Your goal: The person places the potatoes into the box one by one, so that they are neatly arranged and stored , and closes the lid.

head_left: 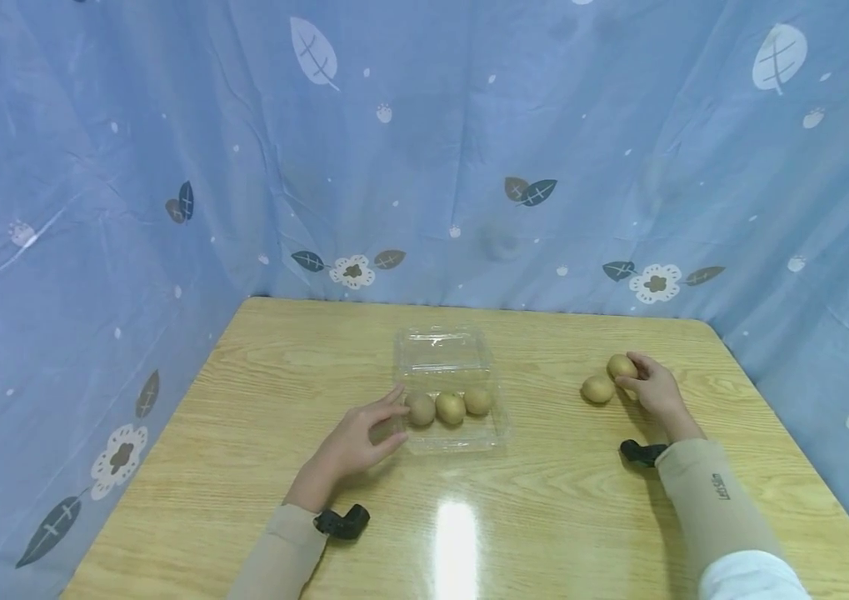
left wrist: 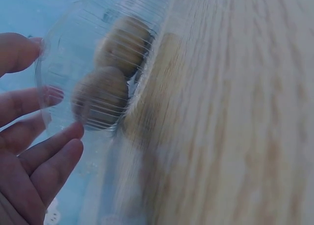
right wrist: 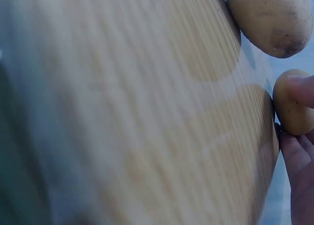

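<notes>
Potato (head_left: 622, 367) lies inside the right grip (head_left: 660, 393), beside 1 other potato (head_left: 598, 389).

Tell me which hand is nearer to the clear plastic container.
Left. The left hand is at the left side of the clear plastic container; the right hand is well off to its right, its grip on a potato.

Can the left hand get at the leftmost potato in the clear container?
Probably yes: the lid looks folded back, leaving that potato uncovered from above, with the left hand at the left side of the container.
</notes>
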